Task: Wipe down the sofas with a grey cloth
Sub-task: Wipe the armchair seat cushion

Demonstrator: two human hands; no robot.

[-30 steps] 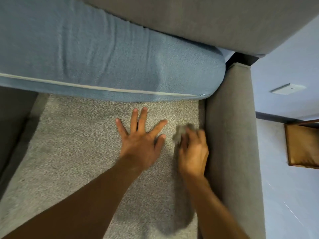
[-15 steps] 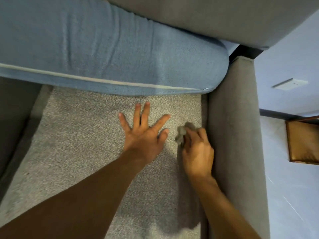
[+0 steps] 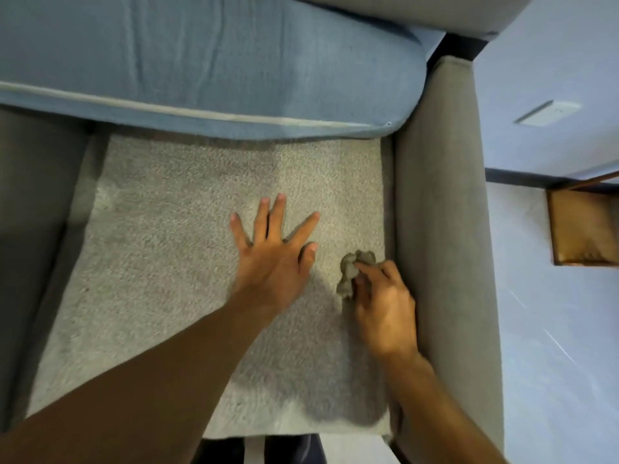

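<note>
Most of the cloth point(image 3: 350, 272) is lying hidden under the right hand point(image 3: 385, 309); only a bunched end is showing. The cushion point(image 3: 201, 61) is running off the top and left edges. Both forearms point(image 3: 150, 380) are running off the bottom edge. The right edge is cutting a brown thing point(image 3: 582, 229). A wall plate point(image 3: 547, 112) is reading too small to identify.

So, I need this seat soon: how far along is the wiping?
Done: unclear; the seat shows no wipe marks. In hand: the right hand grips the bunched cloth on the seat beside the armrest, while the left hand rests flat mid-seat. Left, probably: the armrest, blue cushion and backrest.
</note>
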